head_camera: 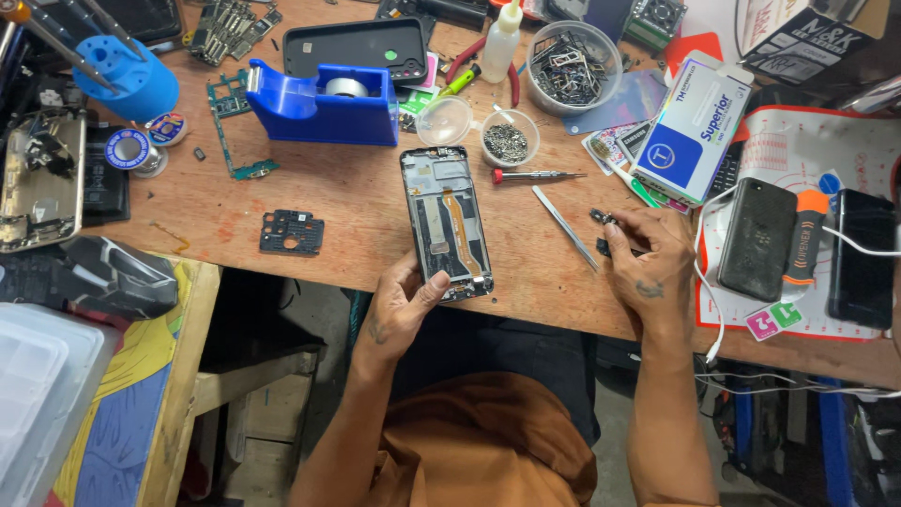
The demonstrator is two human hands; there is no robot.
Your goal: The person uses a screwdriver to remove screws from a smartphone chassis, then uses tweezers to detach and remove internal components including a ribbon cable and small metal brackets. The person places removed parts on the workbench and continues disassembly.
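Gripping an opened smartphone frame [447, 223] in the left hand [402, 302], thumb pressing its lower edge, over the wooden workbench [357, 197]; pinching small dark phone parts [605, 233] under the right hand [649, 261], fingers curling narrowly, beside metal tweezers [564, 226].

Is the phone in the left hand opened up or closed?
Opened: the phone in the left hand has no back cover, showing its inner frame and orange ribbon cable.
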